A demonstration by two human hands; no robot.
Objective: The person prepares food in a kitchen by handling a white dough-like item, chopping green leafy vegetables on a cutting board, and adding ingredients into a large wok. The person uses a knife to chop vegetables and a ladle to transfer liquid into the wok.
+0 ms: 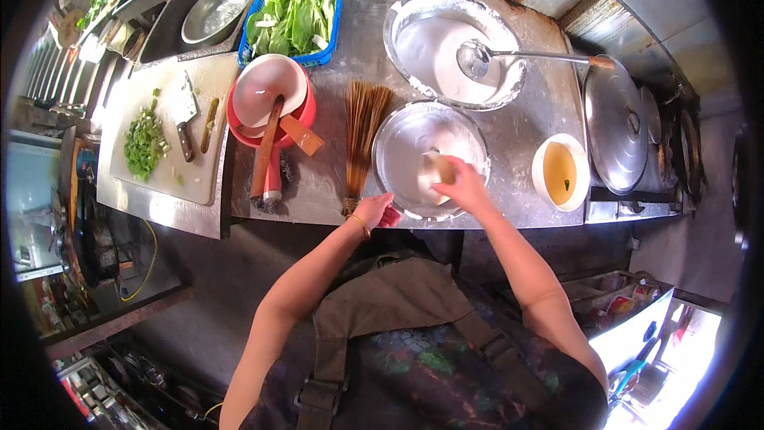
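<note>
My right hand (462, 186) grips a blurred light-brown object (443, 168), whose kind I cannot tell, over a round metal basin (383, 149) coated with white batter or paste. Beside the basin's near left rim is my left hand (377, 211), fingers loosely curled and nothing visible in them; a bangle circles the wrist. A bundled bamboo brush (361, 137) lies just left of the basin, its tied end near my left hand. Behind stands a larger metal basin (406, 65) of white liquid, with a wooden-handled metal ladle (474, 60) across its right rim.
Left are a red pan (307, 110) holding a bowl and wooden utensils, a blue basket (337, 24) of leafy greens, and a cutting board (203, 182) with a cleaver (186, 110) and chopped greens (143, 143). Right are a bowl of yellow liquid (560, 173) and a lidded pot (615, 125).
</note>
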